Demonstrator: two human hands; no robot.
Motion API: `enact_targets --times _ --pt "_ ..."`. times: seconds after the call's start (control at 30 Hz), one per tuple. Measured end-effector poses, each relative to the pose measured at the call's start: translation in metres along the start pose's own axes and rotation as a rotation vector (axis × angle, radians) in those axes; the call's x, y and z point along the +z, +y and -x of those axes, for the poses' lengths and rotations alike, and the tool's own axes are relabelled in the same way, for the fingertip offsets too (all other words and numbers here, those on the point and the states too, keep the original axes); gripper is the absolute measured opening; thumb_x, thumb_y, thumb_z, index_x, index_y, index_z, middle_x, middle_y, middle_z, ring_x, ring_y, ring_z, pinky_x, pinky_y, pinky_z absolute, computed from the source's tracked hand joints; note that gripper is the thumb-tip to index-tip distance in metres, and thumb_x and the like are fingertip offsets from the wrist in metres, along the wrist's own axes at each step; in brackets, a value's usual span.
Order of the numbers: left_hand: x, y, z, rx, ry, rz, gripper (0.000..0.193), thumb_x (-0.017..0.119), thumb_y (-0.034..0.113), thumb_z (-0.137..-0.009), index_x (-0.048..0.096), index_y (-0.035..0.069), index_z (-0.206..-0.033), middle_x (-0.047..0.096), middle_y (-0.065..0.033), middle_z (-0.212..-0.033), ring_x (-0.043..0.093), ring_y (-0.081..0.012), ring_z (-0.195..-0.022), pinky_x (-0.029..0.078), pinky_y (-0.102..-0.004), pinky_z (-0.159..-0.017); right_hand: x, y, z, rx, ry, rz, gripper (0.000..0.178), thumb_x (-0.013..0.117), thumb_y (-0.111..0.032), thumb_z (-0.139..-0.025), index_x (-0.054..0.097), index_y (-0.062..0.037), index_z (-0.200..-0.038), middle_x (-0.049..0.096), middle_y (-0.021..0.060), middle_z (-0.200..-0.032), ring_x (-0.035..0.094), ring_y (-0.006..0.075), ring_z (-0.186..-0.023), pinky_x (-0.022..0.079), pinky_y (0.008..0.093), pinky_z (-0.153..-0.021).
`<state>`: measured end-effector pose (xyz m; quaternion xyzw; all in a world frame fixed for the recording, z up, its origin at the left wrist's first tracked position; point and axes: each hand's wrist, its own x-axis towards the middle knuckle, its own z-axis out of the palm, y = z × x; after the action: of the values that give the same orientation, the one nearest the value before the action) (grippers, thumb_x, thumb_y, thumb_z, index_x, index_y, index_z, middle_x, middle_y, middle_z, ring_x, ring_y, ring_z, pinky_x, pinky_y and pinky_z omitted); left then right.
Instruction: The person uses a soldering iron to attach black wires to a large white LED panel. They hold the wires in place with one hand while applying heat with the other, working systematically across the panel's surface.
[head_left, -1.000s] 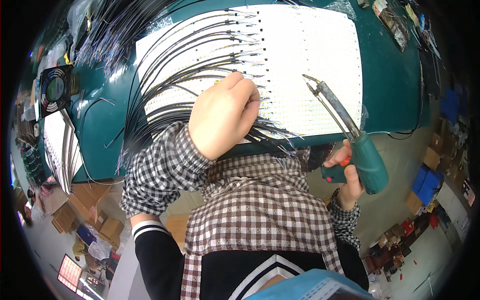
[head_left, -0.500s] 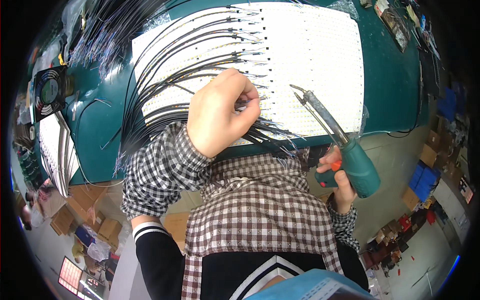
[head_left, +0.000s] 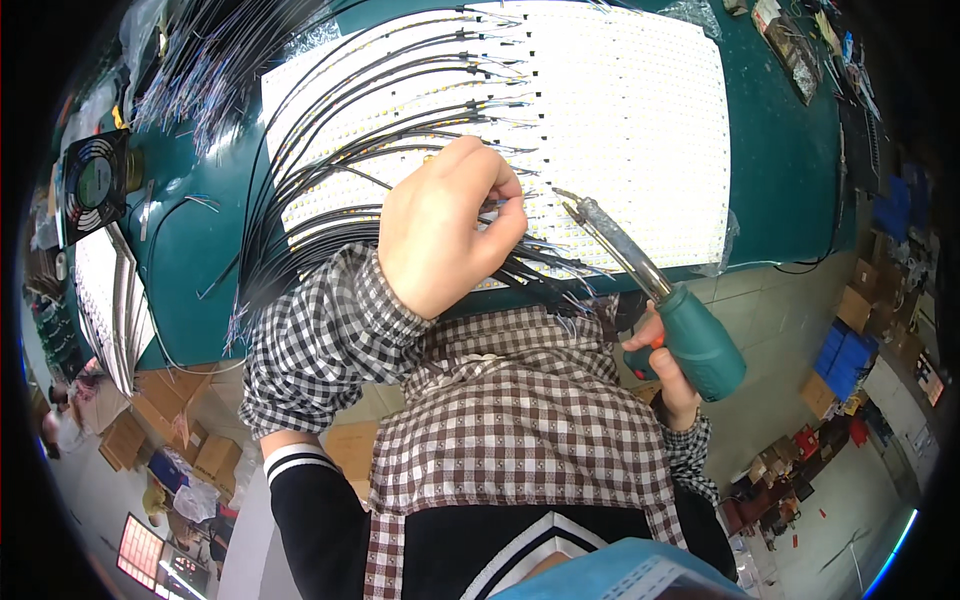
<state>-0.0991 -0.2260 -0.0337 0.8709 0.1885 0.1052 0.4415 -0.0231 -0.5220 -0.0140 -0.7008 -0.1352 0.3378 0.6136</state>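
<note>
My left hand (head_left: 447, 222) hovers over the near part of the white LED panel (head_left: 640, 110), thumb and fingers pinched around the end of a thin black cable; the fingers partly hide that end. My right hand (head_left: 672, 378) grips a green-handled soldering gun (head_left: 703, 345). Its metal barrel slants up and left, with the tip just right of my left fingertips, over the panel's row of small black marks. Several black cables (head_left: 310, 165) fan across the panel's left half, their thin coloured wire ends along that row. More loose cables (head_left: 545, 275) lie beneath my left hand.
A small black fan (head_left: 97, 187) stands at the left of the green table (head_left: 195, 255), beside a stack of white panels (head_left: 110, 300). A large bundle of wires (head_left: 205, 85) lies at the back left. Tools and a plastic-wrapped pack (head_left: 785, 45) sit at the back right.
The soldering gun in my right hand has moved left, bringing its tip closer to my left fingers. My left hand has shifted very slightly right, still pinching.
</note>
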Motion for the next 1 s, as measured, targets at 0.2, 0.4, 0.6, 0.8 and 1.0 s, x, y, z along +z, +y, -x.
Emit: enact_targets --times 0.2,0.4,0.6,0.8,1.0 --pt "-0.0031 0.0030 -0.0007 0.002 -0.043 -0.101 0.008 0.071 0.006 -0.080 0.064 0.004 -0.083 0.062 -0.0076 -0.081 0.065 -0.0213 -0.071 0.051 -0.0315 -0.061 0.0014 -0.0033 -0.0010 0.006 0.003 -0.015 0.047 0.080 -0.015 -0.085 0.060 0.0092 -0.120 0.071 0.0159 -0.094 0.072 0.0228 -0.084 0.062 0.0350 -0.075" --pt "0.0014 0.0021 -0.0014 0.010 -0.016 0.000 0.008 0.071 0.005 -0.079 0.063 0.004 -0.081 0.059 -0.0061 -0.079 0.059 -0.0188 -0.065 0.047 -0.0300 -0.057 0.0017 -0.0021 -0.0014 0.003 0.013 -0.028 0.049 0.081 -0.018 -0.085 0.060 0.0094 -0.120 0.070 0.0184 -0.100 0.072 0.0256 -0.090 0.064 0.0360 -0.073" --pt "0.0038 0.0007 -0.0022 0.015 0.015 0.060 0.009 0.070 0.003 -0.078 0.062 0.004 -0.081 0.057 -0.0050 -0.079 0.055 -0.0155 -0.063 0.043 -0.0279 -0.055 0.0014 -0.0026 -0.0017 0.005 0.008 -0.028 0.048 0.081 -0.018 -0.084 0.060 0.0091 -0.118 0.071 0.0170 -0.096 0.073 0.0240 -0.086 0.063 0.0351 -0.073" --pt "0.0049 0.0009 -0.0018 0.015 0.038 0.066 0.009 0.070 0.003 -0.078 0.062 0.004 -0.081 0.057 -0.0052 -0.079 0.056 -0.0156 -0.065 0.045 -0.0277 -0.056 -0.0016 -0.0015 -0.0017 0.004 -0.040 0.018 0.042 0.080 -0.013 -0.083 0.061 0.0089 -0.114 0.071 0.0143 -0.090 0.071 0.0199 -0.079 0.061 0.0331 -0.074" --pt "0.0065 0.0004 -0.0018 0.024 0.042 0.031 0.009 0.070 0.003 -0.078 0.061 0.004 -0.081 0.057 -0.0054 -0.079 0.057 -0.0162 -0.065 0.045 -0.0280 -0.057 -0.0016 0.0009 -0.0012 0.012 -0.042 0.014 0.040 0.080 -0.007 -0.080 0.063 0.0083 -0.112 0.071 0.0128 -0.088 0.071 0.0188 -0.078 0.061 0.0327 -0.074"
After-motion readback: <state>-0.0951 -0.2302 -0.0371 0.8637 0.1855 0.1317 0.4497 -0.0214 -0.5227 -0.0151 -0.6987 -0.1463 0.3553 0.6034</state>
